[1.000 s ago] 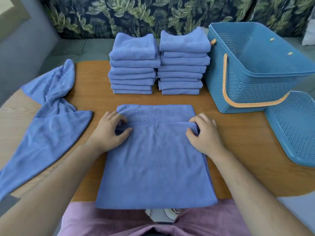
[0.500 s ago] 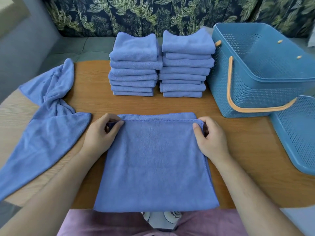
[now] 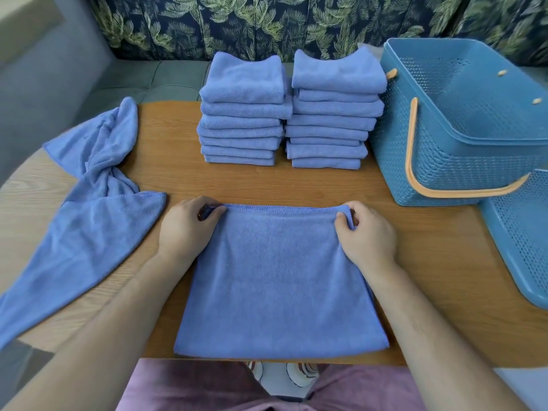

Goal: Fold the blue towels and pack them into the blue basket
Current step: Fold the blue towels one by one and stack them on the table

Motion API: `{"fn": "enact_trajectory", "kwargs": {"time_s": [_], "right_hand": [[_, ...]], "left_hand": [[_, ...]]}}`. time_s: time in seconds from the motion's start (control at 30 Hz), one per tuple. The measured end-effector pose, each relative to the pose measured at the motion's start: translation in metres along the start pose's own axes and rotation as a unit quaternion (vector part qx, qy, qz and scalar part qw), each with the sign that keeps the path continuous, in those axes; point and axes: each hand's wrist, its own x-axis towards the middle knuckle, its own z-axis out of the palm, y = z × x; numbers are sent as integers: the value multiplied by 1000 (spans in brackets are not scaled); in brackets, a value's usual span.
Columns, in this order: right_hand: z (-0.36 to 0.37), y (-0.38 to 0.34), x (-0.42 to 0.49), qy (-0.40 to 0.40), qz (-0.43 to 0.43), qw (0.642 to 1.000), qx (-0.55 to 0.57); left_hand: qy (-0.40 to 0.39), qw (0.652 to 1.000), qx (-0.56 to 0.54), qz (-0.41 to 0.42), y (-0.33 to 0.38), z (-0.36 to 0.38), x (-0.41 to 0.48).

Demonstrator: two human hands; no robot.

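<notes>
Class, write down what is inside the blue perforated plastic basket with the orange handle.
Inside the blue perforated plastic basket only its own bare perforated walls show; no contents are visible. Its near wall covers the bottom, so that part cannot be checked.

A: What is the main piece of furniture?
B: A warm orange-brown wooden table (image 3: 296,185) with a rounded outline. Its left end is a paler, greyish wood grain (image 3: 23,188).
A: And behind it?
B: A grey-green upholstered sofa seat (image 3: 142,87) with stitched seams. Above that, a dark navy fabric printed with green palm leaves (image 3: 267,22) runs across the whole width.
A: On the left?
B: A plain grey padded surface (image 3: 38,72) — armrest or wall, I cannot tell — with a pale bright patch (image 3: 17,22) in the top corner.
A: Floor and light?
B: A strip of grey floor (image 3: 14,378) shows at lower left. The light is soft and even — shadows are faint.
</notes>
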Motion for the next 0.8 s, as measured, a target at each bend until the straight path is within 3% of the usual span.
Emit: {"fn": "enact_trajectory", "kwargs": {"time_s": [0.2,0.33,0.47,0.57,0.8], "right_hand": [[4,4,-6,45,-53,997,-19],[2,9,-5,67,-104,991,58],[-9,2,-10,18,-65,982,175],[-29,-6,-10,8,-29,967,254],[-92,-33,19,13,-39,945,326]], "left_hand": [[13,999,32,12,-1,6,-3],[25,998,14,62,-4,3,-4],[-11,996,-92,-7,7,-12,-5],[10,986,-163,-41,25,-32,-5],[20,982,-184,-27,53,-95,23]]}}
